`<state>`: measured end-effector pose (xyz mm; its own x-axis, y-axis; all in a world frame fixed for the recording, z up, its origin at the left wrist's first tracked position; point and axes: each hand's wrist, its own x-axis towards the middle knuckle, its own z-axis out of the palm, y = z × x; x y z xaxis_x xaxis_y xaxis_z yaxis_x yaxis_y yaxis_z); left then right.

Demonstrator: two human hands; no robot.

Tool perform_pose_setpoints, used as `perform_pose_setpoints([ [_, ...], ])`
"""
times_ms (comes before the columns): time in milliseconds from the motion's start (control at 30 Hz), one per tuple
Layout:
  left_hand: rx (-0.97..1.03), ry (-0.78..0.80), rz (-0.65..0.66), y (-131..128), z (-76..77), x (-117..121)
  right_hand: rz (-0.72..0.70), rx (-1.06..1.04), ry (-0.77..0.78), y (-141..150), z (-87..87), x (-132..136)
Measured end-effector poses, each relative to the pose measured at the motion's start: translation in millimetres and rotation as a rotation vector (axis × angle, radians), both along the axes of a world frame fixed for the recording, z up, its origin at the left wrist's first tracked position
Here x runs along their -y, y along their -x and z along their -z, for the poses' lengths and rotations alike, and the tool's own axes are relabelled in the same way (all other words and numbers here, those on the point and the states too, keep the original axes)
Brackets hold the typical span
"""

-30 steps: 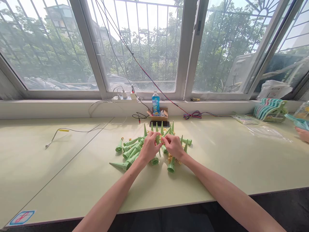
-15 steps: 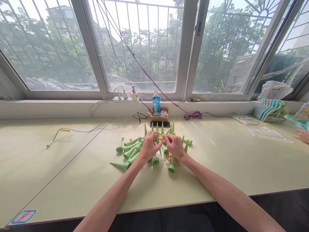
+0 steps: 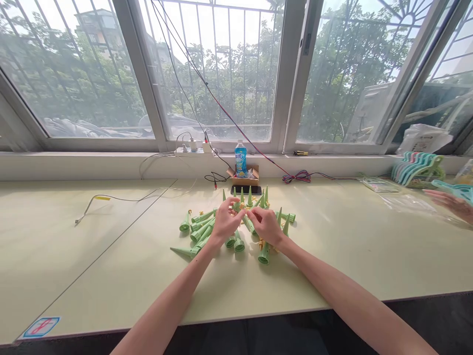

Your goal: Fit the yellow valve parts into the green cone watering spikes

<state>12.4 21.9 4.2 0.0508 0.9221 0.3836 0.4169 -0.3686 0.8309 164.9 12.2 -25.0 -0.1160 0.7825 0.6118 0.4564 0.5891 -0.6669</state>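
Observation:
My left hand (image 3: 224,219) is closed, thumb and fingers curled round a green plant watering spike (image 3: 237,205) that is mostly hidden by the fingers. Close against it, the fingertips of my right hand (image 3: 265,224) pinch a small yellow valve, which they largely cover. Around both hands lie more green watering spikes (image 3: 201,230), some on their sides and others standing point up. One spike (image 3: 263,255) lies near my right wrist with its round open end towards me. Small yellow valves (image 3: 261,244) show beside it, partly under the right hand.
Behind the spikes are a phone (image 3: 246,190) and a small cardboard box (image 3: 247,181) by a blue bottle (image 3: 240,159). Cables (image 3: 297,176) run along the back. At far right, another person's hand (image 3: 453,204) is near teal plastic pieces (image 3: 453,186) and a row of hangers (image 3: 417,167).
My hands have come closer together, and the spike that pointed down between them no longer shows clearly. The other person's hand has reached further into view at right.

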Motion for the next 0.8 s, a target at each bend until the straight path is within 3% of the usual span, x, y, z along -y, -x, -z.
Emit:
perform_pose_setpoints([
  [300,0.064,-0.005,0.090,-1.3,1.0,-0.2,-0.017,0.016,0.004,-0.2,1.0,0.3],
  [800,0.004,-0.146,0.095,-1.8,4.1,0.4,-0.022,0.040,0.025,-0.5,4.9,-1.7],
])
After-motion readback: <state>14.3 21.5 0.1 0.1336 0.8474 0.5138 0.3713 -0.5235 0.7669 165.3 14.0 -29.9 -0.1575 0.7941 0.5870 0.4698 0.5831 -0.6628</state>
